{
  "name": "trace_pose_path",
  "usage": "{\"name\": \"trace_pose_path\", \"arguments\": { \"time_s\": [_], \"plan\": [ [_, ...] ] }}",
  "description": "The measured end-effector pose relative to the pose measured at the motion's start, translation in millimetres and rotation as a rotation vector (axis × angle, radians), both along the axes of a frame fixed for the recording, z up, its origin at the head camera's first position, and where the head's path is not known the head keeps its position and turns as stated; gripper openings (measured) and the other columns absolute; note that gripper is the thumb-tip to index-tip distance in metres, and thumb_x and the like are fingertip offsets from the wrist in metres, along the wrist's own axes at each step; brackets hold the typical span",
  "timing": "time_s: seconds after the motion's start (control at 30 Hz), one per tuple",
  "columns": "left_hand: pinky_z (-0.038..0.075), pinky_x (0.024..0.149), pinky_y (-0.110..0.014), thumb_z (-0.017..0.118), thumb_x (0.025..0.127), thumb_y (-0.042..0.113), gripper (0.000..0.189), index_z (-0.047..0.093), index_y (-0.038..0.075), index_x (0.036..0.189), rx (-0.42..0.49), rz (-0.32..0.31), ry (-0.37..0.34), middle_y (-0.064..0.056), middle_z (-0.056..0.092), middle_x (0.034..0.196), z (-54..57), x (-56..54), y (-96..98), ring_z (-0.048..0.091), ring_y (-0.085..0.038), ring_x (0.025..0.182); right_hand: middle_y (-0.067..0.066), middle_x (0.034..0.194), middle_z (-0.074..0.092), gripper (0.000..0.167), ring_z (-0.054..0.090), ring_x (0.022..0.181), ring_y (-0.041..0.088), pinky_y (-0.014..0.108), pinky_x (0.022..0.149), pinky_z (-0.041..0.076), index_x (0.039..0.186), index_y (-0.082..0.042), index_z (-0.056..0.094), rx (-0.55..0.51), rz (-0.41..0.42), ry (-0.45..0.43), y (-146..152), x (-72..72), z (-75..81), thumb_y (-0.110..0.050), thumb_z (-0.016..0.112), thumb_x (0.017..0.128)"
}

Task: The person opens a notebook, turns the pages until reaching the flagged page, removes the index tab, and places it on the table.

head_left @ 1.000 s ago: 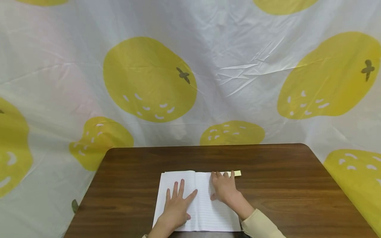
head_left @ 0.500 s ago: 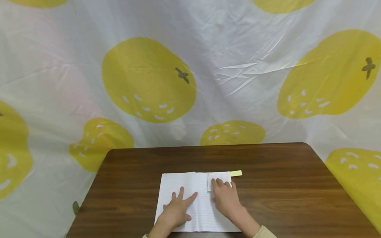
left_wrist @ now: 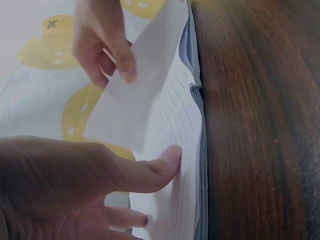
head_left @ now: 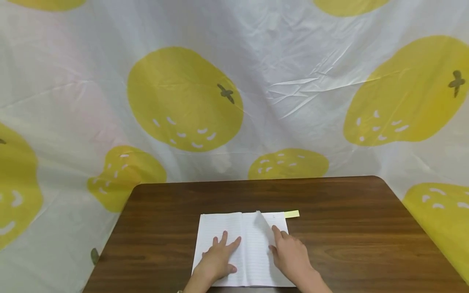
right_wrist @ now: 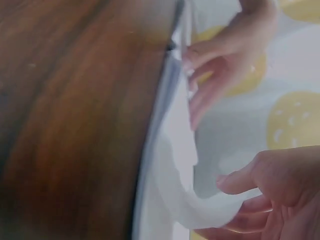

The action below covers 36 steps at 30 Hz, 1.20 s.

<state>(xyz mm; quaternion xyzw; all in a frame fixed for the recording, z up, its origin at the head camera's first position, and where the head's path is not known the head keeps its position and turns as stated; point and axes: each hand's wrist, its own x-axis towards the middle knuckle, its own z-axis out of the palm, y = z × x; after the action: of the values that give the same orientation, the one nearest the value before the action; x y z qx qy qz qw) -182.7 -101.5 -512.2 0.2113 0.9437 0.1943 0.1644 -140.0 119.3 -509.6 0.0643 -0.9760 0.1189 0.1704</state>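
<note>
A lined notebook (head_left: 220, 221) lies spread flat near the table's front edge, with a yellow sticky tab (head_left: 292, 214) jutting from its upper right side. On its left page rests my left hand (head_left: 216, 260), fingers spread and thumb toward the fold. My right hand (head_left: 293, 256) grips the outer side of a right-hand page (head_left: 264, 221) between thumb and fingers. That page is lifted and curled, its upper corner folded toward the middle. From the left wrist view, the raised page (left_wrist: 135, 100) slants up from the fold beside the right hand (left_wrist: 107, 45).
The dark wood-grain table (head_left: 176, 199) extends around the notebook on both sides and behind it. Behind the table hangs a white cloth (head_left: 286, 106) printed with large yellow fruit.
My right hand has slid down from the notebook's top right edge, first folding the page's corner down, and the page is now raised and curling leftward. The left hand has drawn back slightly.
</note>
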Motion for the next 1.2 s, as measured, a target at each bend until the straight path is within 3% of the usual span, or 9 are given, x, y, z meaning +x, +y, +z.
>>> {"name": "trace_pose_path", "arguments": {
  "time_s": [0.1,0.23,0.4,0.5,0.6,0.8,1.03,1.2],
  "plan": [
    [0.039,0.087,-0.084,0.084,0.079,0.023,0.079,0.051,0.022,0.150,0.012,0.000,-0.001,-0.029,0.034,0.160,-0.6,-0.7,-1.5,0.036,-0.062,0.139,0.018,0.092,0.075,0.038,0.072,0.068,0.029,0.039,0.051,0.055,0.114,0.004,0.068,-0.169,-0.013,-0.081,6,-3.1,6.6,-0.008,0.081,0.081],
    [0.038,0.088,-0.085,0.084,0.079,0.023,0.079,0.051,0.022,0.150,0.032,-0.002,-0.007,-0.029,0.033,0.160,-0.2,-2.1,-3.0,0.035,-0.062,0.139,0.010,0.081,0.074,0.027,0.063,0.066,0.014,0.029,0.055,0.050,0.107,0.005,0.071,-0.441,-0.055,-0.188,18,-11.1,10.7,-0.003,0.079,0.082],
    [0.037,0.091,-0.085,0.083,0.079,0.024,0.079,0.050,0.021,0.151,0.048,0.000,-0.020,-0.028,0.032,0.161,-0.9,-2.3,-4.2,0.034,-0.062,0.140,0.000,0.071,0.068,0.019,0.056,0.066,0.008,0.022,0.058,0.046,0.094,0.001,0.071,-0.734,-0.094,-0.308,38,-20.2,6.3,-0.009,0.082,0.082],
    [0.037,0.091,-0.085,0.084,0.079,0.024,0.079,0.050,0.021,0.150,0.055,0.003,-0.023,-0.028,0.032,0.161,-0.8,-2.0,-4.6,0.034,-0.062,0.141,-0.003,0.063,0.060,0.016,0.049,0.058,0.005,0.019,0.052,0.040,0.088,0.001,0.071,-0.857,-0.084,-0.378,47,-22.5,0.5,-0.013,0.080,0.086],
    [0.037,0.091,-0.084,0.084,0.079,0.023,0.079,0.051,0.021,0.150,0.056,0.005,-0.021,-0.028,0.033,0.160,0.2,-1.5,-5.1,0.034,-0.061,0.141,-0.004,0.057,0.053,0.019,0.044,0.053,0.004,0.019,0.049,0.036,0.084,0.001,0.071,-0.929,-0.077,-0.417,53,-22.9,-4.9,-0.016,0.074,0.092],
    [0.037,0.092,-0.084,0.083,0.080,0.024,0.078,0.050,0.019,0.151,0.065,0.007,-0.015,-0.029,0.032,0.161,3.1,0.0,-5.9,0.033,-0.061,0.141,0.006,0.074,0.069,0.028,0.061,0.064,0.010,0.027,0.060,0.056,0.089,0.002,0.074,-0.952,-0.079,-0.403,55,-25.1,-7.4,-0.022,0.065,0.099],
    [0.037,0.092,-0.084,0.083,0.081,0.023,0.078,0.050,0.018,0.151,0.081,0.001,-0.013,-0.030,0.031,0.160,3.5,0.6,-6.5,0.032,-0.062,0.141,0.004,0.073,0.068,0.022,0.059,0.064,0.010,0.026,0.059,0.055,0.092,0.002,0.075,-1.002,-0.139,-0.407,54,-28.6,-5.6,-0.019,0.068,0.097],
    [0.037,0.092,-0.083,0.082,0.082,0.023,0.077,0.049,0.018,0.151,0.090,-0.008,-0.009,-0.030,0.031,0.161,1.8,0.2,-7.4,0.033,-0.061,0.141,0.000,0.072,0.063,0.023,0.056,0.069,0.013,0.027,0.063,0.052,0.098,0.003,0.073,-1.040,-0.170,-0.476,54,-30.0,-10.5,-0.020,0.068,0.097]
  ]
}}
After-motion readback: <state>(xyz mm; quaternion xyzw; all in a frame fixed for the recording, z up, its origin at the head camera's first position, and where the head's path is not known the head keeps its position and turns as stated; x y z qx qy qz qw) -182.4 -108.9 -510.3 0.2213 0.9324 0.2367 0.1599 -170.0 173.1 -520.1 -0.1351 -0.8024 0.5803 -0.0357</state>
